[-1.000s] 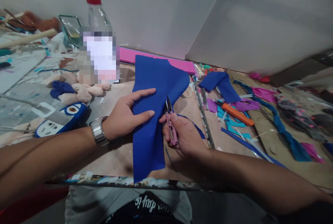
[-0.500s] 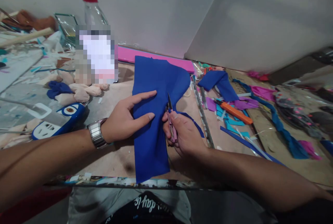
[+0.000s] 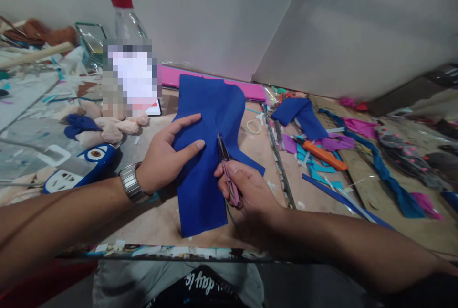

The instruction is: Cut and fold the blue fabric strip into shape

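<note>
A piece of blue fabric lies across the work surface in front of me, with a narrower flap reaching out at its right. My left hand rests on its left side, thumb and index finger spread apart. Scissors with pink handles are gripped in my right hand, their blades pointing away from me at the middle of the fabric. The blades look nearly closed; whether cloth is between them I cannot tell.
At left are a blue power strip, pale fabric bundles, a phone and a red-capped bottle. A tape ring lies right of the fabric. Farther right are an orange cutter and cloth scraps.
The fabric has shifted left, uncovering the tape ring. My right hand and the scissors have moved left and slightly toward me. My left hand has slid a little left.
</note>
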{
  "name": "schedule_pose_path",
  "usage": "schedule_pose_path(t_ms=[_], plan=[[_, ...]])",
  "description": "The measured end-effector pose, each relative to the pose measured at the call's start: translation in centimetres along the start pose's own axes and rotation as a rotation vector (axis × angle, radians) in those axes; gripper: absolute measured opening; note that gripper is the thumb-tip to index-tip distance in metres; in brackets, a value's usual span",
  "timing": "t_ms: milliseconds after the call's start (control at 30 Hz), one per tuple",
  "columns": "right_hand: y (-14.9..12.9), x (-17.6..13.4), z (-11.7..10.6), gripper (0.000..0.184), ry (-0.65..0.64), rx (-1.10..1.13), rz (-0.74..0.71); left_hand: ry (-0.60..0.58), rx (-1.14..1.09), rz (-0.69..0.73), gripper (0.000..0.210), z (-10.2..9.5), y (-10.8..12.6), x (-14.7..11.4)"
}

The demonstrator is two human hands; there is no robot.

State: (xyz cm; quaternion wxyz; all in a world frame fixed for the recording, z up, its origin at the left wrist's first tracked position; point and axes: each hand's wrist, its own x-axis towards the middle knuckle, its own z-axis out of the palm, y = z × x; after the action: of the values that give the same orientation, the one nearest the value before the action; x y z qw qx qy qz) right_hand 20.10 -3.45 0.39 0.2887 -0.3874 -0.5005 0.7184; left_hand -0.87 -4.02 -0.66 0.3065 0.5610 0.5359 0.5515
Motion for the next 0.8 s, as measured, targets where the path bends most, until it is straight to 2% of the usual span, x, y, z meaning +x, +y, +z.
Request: schedule_pose_path(t_ms=[133,267,533,700,800], plan=[[0.0,-0.2,0.1,0.046,0.012,0.01,-0.003,-0.041,-0.043,0.005,0.069,0.0,-0.2,0.0],[0.2,0.1,0.0,0.045,0.018,0.039,0.001,-0.084,-0.091,-0.048,0.074,-0.1,-0.3,-0.2],[0.1,0.2,0.0,0.042,-0.002,0.024,-0.005,-0.045,0.008,-0.02,0.079,-0.1,-0.1,0.0],[-0.2,-1.0,0.1,0.038,-0.06,-0.048,-0.02,-0.057,0.02,-0.014,0.082,-0.1,0.0,-0.1],[-0.1,-2.0,-0.3,0.04,-0.127,-0.132,-0.094,-0.055,-0.012,-0.033,0.076,-0.1,0.0,-0.1]])
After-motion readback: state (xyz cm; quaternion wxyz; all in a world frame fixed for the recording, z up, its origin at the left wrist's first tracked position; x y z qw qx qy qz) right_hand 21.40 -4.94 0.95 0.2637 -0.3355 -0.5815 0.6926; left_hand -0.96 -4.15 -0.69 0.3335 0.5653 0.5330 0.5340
